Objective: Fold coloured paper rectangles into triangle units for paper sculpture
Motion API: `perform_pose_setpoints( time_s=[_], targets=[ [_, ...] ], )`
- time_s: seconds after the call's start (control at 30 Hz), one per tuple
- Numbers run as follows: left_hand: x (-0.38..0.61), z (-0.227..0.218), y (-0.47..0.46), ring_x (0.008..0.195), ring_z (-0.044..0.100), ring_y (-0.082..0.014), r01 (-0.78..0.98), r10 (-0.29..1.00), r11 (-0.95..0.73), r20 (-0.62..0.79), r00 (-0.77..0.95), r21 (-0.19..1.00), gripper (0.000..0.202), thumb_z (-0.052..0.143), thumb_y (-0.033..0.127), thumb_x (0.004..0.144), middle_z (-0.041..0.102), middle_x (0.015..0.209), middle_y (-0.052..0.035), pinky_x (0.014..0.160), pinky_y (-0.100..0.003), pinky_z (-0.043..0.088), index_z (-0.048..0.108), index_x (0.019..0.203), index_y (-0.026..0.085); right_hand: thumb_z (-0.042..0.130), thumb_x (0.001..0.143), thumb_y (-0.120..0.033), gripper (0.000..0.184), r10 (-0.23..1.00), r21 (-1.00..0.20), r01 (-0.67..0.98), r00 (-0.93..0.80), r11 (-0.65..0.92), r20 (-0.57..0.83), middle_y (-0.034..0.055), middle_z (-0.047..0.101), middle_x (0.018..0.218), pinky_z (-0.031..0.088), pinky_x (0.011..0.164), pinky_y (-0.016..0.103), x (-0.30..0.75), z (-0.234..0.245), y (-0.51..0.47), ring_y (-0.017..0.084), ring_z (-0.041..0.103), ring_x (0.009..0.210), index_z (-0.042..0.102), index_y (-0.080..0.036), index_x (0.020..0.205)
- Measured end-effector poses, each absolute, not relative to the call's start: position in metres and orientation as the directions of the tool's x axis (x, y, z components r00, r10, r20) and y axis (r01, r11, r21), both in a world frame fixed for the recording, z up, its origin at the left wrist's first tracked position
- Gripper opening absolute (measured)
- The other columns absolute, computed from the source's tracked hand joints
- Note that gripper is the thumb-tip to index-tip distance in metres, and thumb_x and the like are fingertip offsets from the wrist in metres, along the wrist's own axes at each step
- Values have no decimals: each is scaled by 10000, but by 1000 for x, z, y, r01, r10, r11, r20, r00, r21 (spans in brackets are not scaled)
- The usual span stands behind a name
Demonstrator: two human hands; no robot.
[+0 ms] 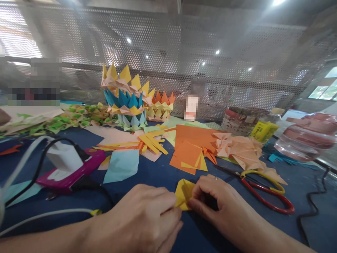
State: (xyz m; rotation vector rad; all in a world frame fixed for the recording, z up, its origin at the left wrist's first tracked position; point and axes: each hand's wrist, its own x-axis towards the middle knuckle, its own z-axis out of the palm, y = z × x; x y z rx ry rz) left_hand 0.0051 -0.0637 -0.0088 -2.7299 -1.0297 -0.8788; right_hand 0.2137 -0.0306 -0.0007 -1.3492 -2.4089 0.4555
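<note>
Between my two hands is a small folded piece of yellow paper [183,191], just above the dark blue tabletop. My left hand [147,214] grips its left edge, the fingers curled together and seen from the back. With thumb and fingers pinched, my right hand [214,200] holds the right side; a ring shows on one finger. Scissors [244,175] with one red and one yellow handle lie to the right of that hand. Beyond the yellow paper is a pile of orange paper squares [185,153]. A light blue sheet [122,165] lies past my left hand.
Stacked folded-paper crowns [129,100] stand at the back beside green paper pieces [79,117]. A purple power strip [71,170] with a white plug and cables occupies the left. Peach folded pieces [239,149], a yellow-labelled bottle [265,128] and a pink transparent container [308,137] are at right.
</note>
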Motion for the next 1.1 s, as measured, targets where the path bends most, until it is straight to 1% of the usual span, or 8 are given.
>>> perform_pose_setpoints(
  time_s=[0.07, 0.17, 0.2, 0.3, 0.57, 0.67, 0.87, 1.1],
  targets=[
    [4, -9, -65, 728, 631, -174, 625, 563, -777, 529, 635, 77, 234, 406, 157, 931, 648, 780, -41, 706, -258, 530, 635, 898, 187, 625, 834, -166, 185, 862, -420, 760, -490, 496, 131, -16, 592, 689, 370, 613, 251, 214, 0, -30, 142, 527, 672, 537, -193, 674],
    [3, -4, -63, 723, 614, -176, 605, 559, -795, 434, 707, 38, 206, 438, 97, 876, 649, 837, -32, 669, -262, 517, 624, 909, 178, 636, 832, -185, 178, 856, -416, 756, -498, 506, 137, -15, 594, 692, 367, 608, 248, 213, 0, -30, 141, 527, 669, 538, -194, 684],
    [3, -2, -62, 755, 611, -184, 628, 590, -777, 393, 705, 38, 199, 453, 82, 862, 647, 871, -33, 682, -270, 515, 620, 914, 177, 637, 834, -191, 182, 854, -414, 754, -501, 510, 141, -16, 592, 689, 365, 604, 248, 213, 0, -29, 139, 525, 662, 535, -194, 683],
    [5, 2, -60, 779, 600, -191, 631, 601, -775, 352, 718, 36, 143, 497, 99, 872, 635, 883, -31, 683, -277, 511, 619, 888, 172, 635, 827, -175, 189, 850, -399, 755, -504, 520, 152, -18, 585, 679, 360, 601, 247, 212, -2, -29, 138, 520, 656, 523, -193, 676],
    [8, -1, -59, 796, 584, -193, 627, 617, -776, 295, 730, 71, 41, 601, 161, 854, 620, 901, -37, 670, -279, 506, 624, 883, 145, 615, 816, -132, 182, 851, -391, 759, -497, 521, 170, -21, 581, 684, 369, 613, 255, 212, -2, -30, 143, 526, 667, 512, -199, 682],
    [9, 0, -57, 803, 585, -194, 633, 624, -771, 280, 729, 69, 28, 598, 138, 843, 611, 896, -39, 649, -271, 501, 616, 864, 143, 613, 820, -130, 168, 848, -396, 753, -501, 525, 172, -22, 585, 700, 375, 618, 259, 212, -2, -31, 147, 533, 676, 517, -204, 703],
    [7, 4, -59, 798, 598, -196, 616, 611, -785, 247, 752, 64, 35, 573, 136, 856, 606, 870, -39, 634, -258, 497, 601, 872, 148, 615, 818, -144, 131, 869, -459, 743, -464, 488, 172, -28, 589, 745, 411, 654, 268, 215, -3, -31, 151, 554, 699, 507, -216, 834],
    [3, 5, -56, 767, 601, -185, 597, 597, -798, 232, 768, 77, 76, 527, 121, 863, 609, 856, -34, 627, -258, 488, 591, 844, 156, 535, 874, -149, 111, 869, -493, 729, -477, 474, 130, 0, 604, 860, 438, 715, 292, 219, -3, -33, 171, 573, 791, 502, -226, 946]
  ],
)
